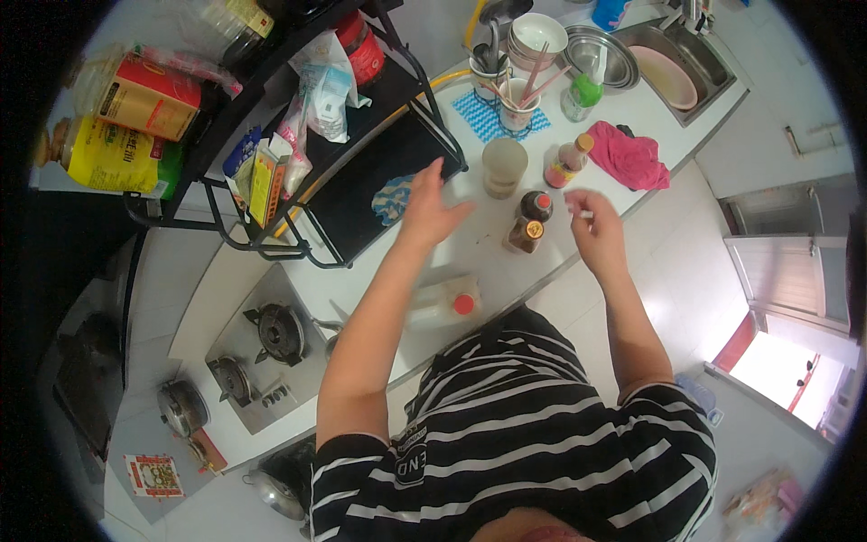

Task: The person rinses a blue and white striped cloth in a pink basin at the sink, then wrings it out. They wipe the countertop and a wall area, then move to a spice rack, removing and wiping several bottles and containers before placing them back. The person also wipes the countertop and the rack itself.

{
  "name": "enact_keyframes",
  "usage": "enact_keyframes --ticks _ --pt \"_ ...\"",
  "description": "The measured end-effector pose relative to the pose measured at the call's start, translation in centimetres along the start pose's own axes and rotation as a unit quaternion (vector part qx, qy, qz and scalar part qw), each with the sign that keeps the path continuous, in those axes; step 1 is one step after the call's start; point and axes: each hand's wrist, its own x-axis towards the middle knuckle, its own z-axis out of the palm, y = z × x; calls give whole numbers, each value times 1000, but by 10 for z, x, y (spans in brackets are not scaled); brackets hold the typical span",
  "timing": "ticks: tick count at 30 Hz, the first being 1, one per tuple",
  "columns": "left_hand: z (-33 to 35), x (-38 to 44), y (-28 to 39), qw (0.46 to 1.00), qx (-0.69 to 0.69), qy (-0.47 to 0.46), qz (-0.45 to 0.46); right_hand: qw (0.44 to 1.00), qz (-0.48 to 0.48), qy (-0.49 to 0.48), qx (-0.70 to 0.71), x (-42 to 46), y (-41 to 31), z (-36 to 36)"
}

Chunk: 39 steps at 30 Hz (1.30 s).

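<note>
My left hand (432,210) hovers with thumb and fingers spread beside the black metal rack (359,183), near a blue-and-white cloth (391,200) on its lower shelf. To its right stands a translucent cup (504,169), partly filled. My right hand (597,234) is loosely curled above the counter's front edge, with a gap between thumb and fingers; I see nothing held in it. Left of that hand are two dark bottles standing close together, one with a red cap (543,201) and one with a yellowish cap (534,230). Behind them is a sauce bottle (567,162) with an orange-brown cap.
A plastic jug with a red cap (463,304) lies near my body. Toward the back are cups of chopsticks (516,112), stacked bowls (538,34), a green bottle (582,95), a pink cloth (630,156) and the sink (718,74). A gas stove (271,339) is at left.
</note>
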Motion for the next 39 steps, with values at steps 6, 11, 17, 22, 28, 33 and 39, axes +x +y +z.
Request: enact_keyframes --ticks 6,11,17,22,28,33,39 --pt "75 55 18 994 84 -39 61 986 14 -165 -4 -37 31 21" --pt "113 71 14 982 177 -37 59 991 -3 -132 -23 -41 31 38" --pt "85 55 24 995 98 4 37 992 -4 -126 -33 -32 43 41" --pt "22 24 20 996 7 81 -21 990 -13 -140 -3 -27 49 35" --pt "-42 17 -34 967 103 214 -87 988 -1 -156 -14 -35 50 38" --pt "-37 46 -64 955 149 238 -94 990 21 -139 -17 -38 52 44" --pt "-19 111 -119 936 180 284 -101 990 72 -118 8 -37 50 35"
